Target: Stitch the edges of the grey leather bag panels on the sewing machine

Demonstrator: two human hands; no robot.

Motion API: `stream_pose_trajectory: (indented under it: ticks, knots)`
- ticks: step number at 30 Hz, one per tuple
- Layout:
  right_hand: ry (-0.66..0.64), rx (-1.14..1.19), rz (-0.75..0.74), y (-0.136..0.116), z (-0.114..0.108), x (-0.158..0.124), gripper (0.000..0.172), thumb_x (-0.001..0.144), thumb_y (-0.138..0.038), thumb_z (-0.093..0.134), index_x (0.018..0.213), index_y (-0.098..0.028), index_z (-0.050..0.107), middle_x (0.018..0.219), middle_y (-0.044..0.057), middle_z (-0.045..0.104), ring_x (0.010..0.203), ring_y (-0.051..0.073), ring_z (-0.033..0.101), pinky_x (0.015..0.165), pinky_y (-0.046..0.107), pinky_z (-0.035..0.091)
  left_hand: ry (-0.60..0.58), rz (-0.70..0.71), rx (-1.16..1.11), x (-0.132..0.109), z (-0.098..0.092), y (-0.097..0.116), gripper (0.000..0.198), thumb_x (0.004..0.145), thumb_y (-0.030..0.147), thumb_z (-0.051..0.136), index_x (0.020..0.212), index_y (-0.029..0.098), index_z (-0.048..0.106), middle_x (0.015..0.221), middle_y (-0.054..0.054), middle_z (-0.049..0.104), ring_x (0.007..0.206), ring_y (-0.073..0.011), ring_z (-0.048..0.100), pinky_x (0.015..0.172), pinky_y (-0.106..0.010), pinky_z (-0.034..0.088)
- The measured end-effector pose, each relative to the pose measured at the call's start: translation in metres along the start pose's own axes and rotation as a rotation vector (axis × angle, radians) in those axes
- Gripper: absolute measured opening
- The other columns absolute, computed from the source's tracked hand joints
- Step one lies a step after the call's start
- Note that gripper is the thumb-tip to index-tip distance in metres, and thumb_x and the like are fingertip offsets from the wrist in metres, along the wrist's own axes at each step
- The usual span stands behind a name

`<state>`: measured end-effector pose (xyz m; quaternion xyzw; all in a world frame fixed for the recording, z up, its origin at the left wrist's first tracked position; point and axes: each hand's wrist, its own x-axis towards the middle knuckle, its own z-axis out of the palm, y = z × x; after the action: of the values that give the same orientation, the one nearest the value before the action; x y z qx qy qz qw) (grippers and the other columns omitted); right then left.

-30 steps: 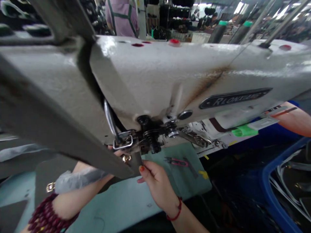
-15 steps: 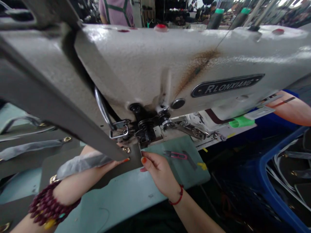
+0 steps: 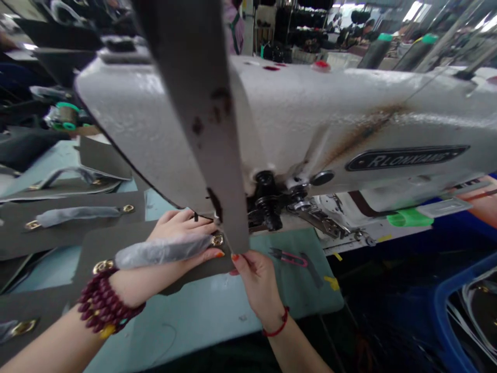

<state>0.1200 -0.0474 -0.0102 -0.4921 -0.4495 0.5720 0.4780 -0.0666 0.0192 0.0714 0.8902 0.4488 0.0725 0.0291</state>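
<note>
A white industrial sewing machine (image 3: pixel 310 119) fills the upper view, with its needle assembly (image 3: pixel 267 204) just above my hands. A dark grey leather panel (image 3: pixel 104 243) lies on the table under the machine head; a plastic-wrapped handle (image 3: pixel 163 249) with gold rings is fixed to it. My left hand (image 3: pixel 178 233) lies on the panel under that handle, fingers stretched toward the needle. My right hand (image 3: pixel 254 277) pinches the panel's near edge below a long grey strap (image 3: pixel 205 119) that rises toward the camera.
More grey panels with wrapped handles (image 3: pixel 77 213) lie stacked at the left. Pink thread snips (image 3: pixel 289 257) rest on the teal table (image 3: pixel 202 316) right of my hands. A blue bin (image 3: pixel 450 311) sits at the lower right. Thread cones (image 3: pixel 373 49) and a person stand behind the machine.
The view has swung left, so the strap now stands nearly upright in the middle. My left hand has slid further onto the panel; my right hand keeps its pinch at the edge.
</note>
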Motion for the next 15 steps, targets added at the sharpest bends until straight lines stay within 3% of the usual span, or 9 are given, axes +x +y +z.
stream_pose_trajectory:
  ticks: [3,6,15]
  knots:
    - [0.022,-0.033,0.027,0.001,0.000,0.000,0.039,0.090,-0.044,0.060,0.066,-0.015,0.070,0.061,0.000,0.062,0.059,0.013,0.058,0.054,0.019,0.045,-0.047,-0.003,0.004,0.003,-0.004,0.003,0.032,0.089,0.054,0.056,0.101,0.028,0.072,0.100,-0.004,0.076,0.094,-0.0294,0.063,0.083,-0.042,0.042]
    - [-0.005,-0.010,0.053,0.002,0.000,0.000,0.039,0.092,-0.046,0.059,0.075,-0.015,0.075,0.066,0.002,0.066,0.062,0.015,0.061,0.057,0.020,0.047,-0.068,-0.011,-0.005,0.004,-0.006,0.004,0.029,0.090,0.049,0.057,0.104,0.028,0.071,0.103,-0.004,0.076,0.097,-0.0306,0.064,0.081,-0.042,0.042]
    - [-0.013,0.035,0.065,0.002,0.000,0.002,0.036,0.093,-0.046,0.058,0.092,-0.017,0.078,0.078,0.005,0.071,0.068,0.018,0.062,0.059,0.025,0.052,0.005,0.010,-0.005,0.006,0.013,-0.010,0.029,0.087,0.055,0.055,0.091,0.033,0.072,0.092,-0.007,0.076,0.090,-0.0307,0.066,0.085,-0.045,0.043]
